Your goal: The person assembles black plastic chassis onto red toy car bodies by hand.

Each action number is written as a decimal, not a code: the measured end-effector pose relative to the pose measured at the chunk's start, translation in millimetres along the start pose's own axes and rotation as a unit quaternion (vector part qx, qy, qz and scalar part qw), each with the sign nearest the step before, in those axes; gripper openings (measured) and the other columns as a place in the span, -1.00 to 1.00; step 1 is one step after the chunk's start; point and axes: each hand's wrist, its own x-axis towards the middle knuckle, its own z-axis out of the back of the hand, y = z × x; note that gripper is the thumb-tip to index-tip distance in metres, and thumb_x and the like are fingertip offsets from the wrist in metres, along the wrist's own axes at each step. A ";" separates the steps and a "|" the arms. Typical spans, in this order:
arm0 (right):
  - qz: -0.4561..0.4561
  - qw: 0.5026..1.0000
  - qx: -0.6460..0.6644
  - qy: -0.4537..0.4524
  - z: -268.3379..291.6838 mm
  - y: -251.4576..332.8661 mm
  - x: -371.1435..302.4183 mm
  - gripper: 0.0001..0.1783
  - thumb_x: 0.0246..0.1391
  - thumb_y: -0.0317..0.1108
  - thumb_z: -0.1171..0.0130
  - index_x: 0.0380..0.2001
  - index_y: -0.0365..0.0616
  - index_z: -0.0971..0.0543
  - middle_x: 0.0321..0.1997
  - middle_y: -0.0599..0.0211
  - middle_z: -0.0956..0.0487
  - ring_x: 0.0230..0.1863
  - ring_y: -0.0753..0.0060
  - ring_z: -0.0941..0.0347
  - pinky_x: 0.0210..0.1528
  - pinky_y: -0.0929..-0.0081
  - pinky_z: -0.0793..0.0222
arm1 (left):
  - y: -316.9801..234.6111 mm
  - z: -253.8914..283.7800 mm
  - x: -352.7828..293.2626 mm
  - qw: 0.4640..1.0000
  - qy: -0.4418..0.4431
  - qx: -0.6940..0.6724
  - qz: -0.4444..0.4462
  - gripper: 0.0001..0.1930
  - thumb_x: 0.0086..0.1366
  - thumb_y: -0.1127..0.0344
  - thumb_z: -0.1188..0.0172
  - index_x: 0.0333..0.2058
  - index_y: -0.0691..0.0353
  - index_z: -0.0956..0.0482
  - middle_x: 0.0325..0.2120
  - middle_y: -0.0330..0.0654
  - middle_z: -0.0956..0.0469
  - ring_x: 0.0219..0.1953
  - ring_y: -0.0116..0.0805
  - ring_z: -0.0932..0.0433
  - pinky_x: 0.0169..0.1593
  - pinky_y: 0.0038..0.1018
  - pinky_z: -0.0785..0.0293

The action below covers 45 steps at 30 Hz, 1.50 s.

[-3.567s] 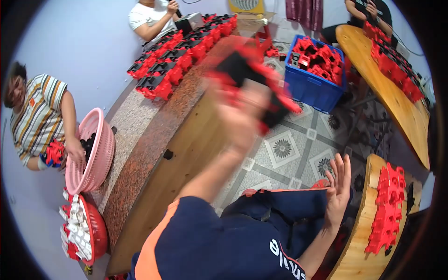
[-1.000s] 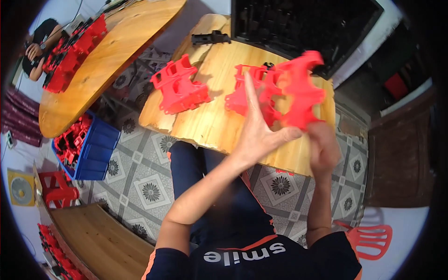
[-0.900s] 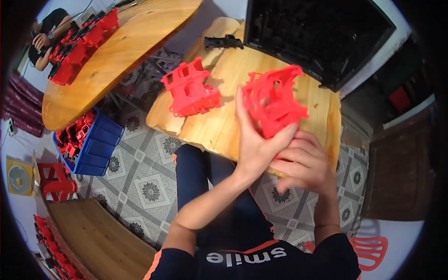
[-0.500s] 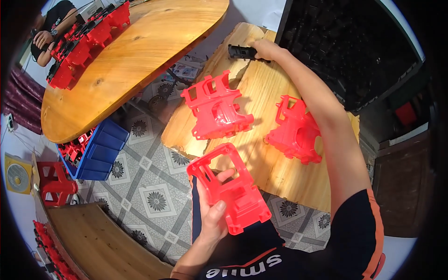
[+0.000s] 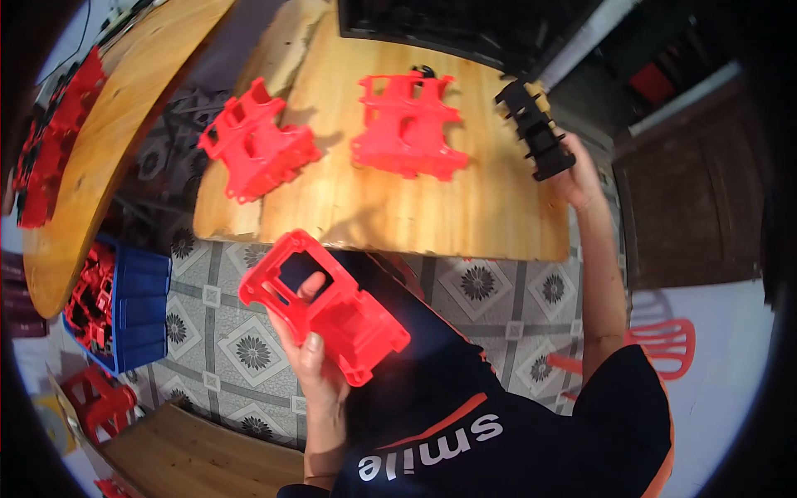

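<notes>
My left hand (image 5: pixel 311 357) grips a red plastic housing (image 5: pixel 353 332), with a square opening at its upper end, above my lap. The thumb lies on its near face and a finger shows through the opening. Out at the right edge of the wooden table (image 5: pixel 498 220), my right hand (image 5: pixel 579 178) holds a long black plastic part (image 5: pixel 535 129) with small side tabs, gripping its lower end. Two more red plastic frames stand on the table: one at the left (image 5: pixel 259 145) and one in the middle (image 5: pixel 409 129). A small black piece (image 5: pixel 423 72) shows behind the middle one.
A dark panel (image 5: pixel 465 29) stands at the table's far side. Left, a second wooden table (image 5: pixel 133 108) carries a row of red and black parts (image 5: pixel 58 141). Below it sits a blue bin (image 5: pixel 141 307) of such parts. A red chair (image 5: pixel 664 344) is at right, a red stool (image 5: pixel 100 398) at lower left.
My right hand has brought the black part from the table's far side to its right edge. The view has turned right, so the tables sit farther left. My left hand still holds the red housing.
</notes>
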 end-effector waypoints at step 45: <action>0.540 0.700 -0.450 0.125 -209.4 -91.5 -200.6 -0.70 -0.18 -0.37 -0.49 -0.43 -0.22 -0.55 -0.64 0.34 -0.43 -0.66 0.34 -0.43 -0.61 0.41 -0.34 | 17.4 -8.2 -21.2 0.993 0.058 -0.027 -0.102 0.36 -0.06 0.09 -0.58 0.42 0.03 0.42 0.33 0.03 -0.03 0.31 -0.14 -0.20 0.33 -0.23 -0.22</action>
